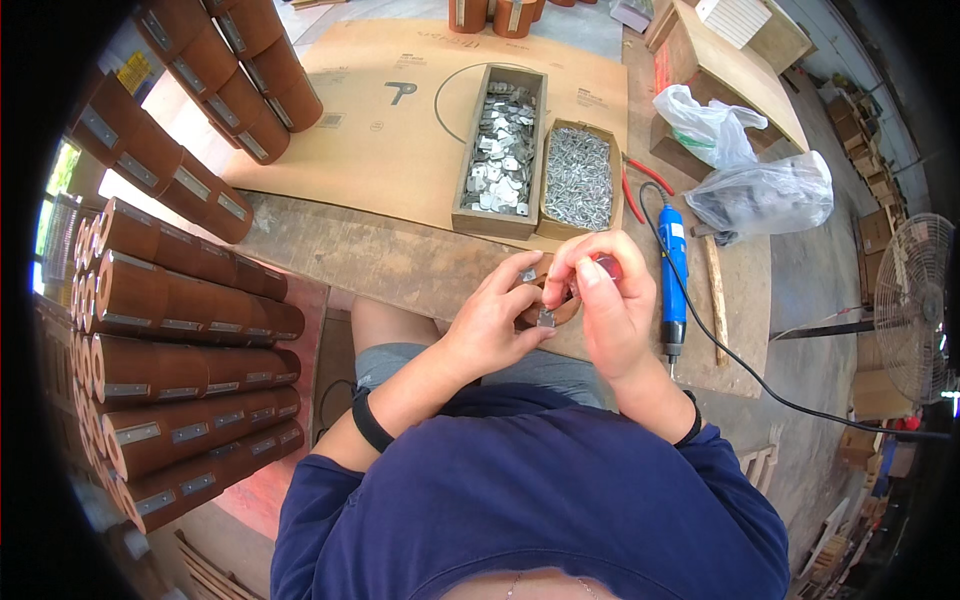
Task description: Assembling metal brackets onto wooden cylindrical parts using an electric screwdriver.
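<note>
- Marked with handwriting near the far edge, a dark arc and small print blocks, too fine to read: on the cardboard sheet (370, 165)
- Laid on the worn wooden table (335, 225), with a tray of metal plates (500, 72) and a carton of screws (578, 180)
- Set right of these: blue electric screwdriver (674, 265), plastic bags (760, 195)
- Stacked leftward: brown cylinders (165, 290); standing rightward on grey floor (810, 390): wire fan (915, 310)
- Holding brown round piece (567, 310) at the table's near edge, left hand (490, 325) curled round it
- Pinching narrowly above it, right hand (612, 300) beside a red thing (609, 266); cannot tell what between fingertips
</note>
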The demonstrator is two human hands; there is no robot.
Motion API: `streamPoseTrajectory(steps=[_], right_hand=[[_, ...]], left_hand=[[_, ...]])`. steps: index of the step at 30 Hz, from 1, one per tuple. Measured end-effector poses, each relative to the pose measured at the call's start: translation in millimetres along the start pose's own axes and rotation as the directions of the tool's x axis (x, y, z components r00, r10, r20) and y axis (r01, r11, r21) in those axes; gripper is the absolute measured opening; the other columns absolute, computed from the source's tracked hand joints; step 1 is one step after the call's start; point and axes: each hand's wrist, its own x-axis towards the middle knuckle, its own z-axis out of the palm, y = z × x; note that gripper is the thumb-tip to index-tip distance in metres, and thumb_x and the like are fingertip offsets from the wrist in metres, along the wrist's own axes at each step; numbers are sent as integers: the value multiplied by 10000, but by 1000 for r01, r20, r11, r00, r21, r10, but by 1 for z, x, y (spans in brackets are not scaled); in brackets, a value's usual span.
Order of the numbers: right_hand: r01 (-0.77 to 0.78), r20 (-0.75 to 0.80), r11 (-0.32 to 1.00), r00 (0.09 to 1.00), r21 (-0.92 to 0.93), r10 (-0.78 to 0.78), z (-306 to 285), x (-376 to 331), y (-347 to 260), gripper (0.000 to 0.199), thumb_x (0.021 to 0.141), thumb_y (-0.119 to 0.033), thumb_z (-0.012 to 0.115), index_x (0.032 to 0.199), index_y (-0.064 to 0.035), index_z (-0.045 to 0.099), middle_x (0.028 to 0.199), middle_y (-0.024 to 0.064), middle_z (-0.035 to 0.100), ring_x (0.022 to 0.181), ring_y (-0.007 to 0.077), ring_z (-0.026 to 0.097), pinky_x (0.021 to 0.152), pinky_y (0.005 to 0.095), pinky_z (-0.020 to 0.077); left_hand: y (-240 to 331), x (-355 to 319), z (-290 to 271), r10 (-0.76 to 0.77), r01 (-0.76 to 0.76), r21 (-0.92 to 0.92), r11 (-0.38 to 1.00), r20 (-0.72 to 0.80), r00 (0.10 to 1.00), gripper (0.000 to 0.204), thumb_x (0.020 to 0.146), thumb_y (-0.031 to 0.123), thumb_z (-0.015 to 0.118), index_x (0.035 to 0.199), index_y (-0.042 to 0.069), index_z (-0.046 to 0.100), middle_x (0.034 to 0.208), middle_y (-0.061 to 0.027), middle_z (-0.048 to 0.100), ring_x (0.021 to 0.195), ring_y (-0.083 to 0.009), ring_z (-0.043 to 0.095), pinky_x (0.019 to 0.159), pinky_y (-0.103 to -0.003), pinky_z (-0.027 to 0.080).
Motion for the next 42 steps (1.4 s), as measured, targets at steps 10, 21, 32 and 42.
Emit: streamPoseTrajectory(steps=[10,21,32,42], right_hand=[[26,299,995,954,-98,4,-6,7,-7,180,803,-193,467,788,-14,473,683,58,481,572,86,398,509,222,326],[-364,538,911,816,194,211,-24,30,-3,229,835,-153,469,633,-44,456,581,-13,447,517,38,349,456,205,278],[-183,266,963,956,200,127,-19,15,-2,209,788,-153,443,616,-38,414,566,13,440,500,61,347,448,218,270],[-475,688,833,706,283,169,-36,40,4,268,704,-204,536,550,-42,389,472,35,406,418,115,335,414,274,239]], left_hand=[[-12,-1,5,84,-83,10,996,-44,996,334,613,57,738,909,26,584,1220,-175,425,771,-229,611,673,-315,501],[1,0,-3,20,-21,22,1000,22,1000,346,623,65,721,934,14,578,1215,-170,424,788,-223,612,688,-317,506],[-1,0,1,37,-39,40,998,35,999,263,635,58,698,844,10,546,1206,-204,447,1054,-381,478,922,-419,399],[3,1,-4,51,-54,24,998,97,994,228,672,26,622,882,4,536,1210,-195,457,1102,-379,454,989,-451,324]])
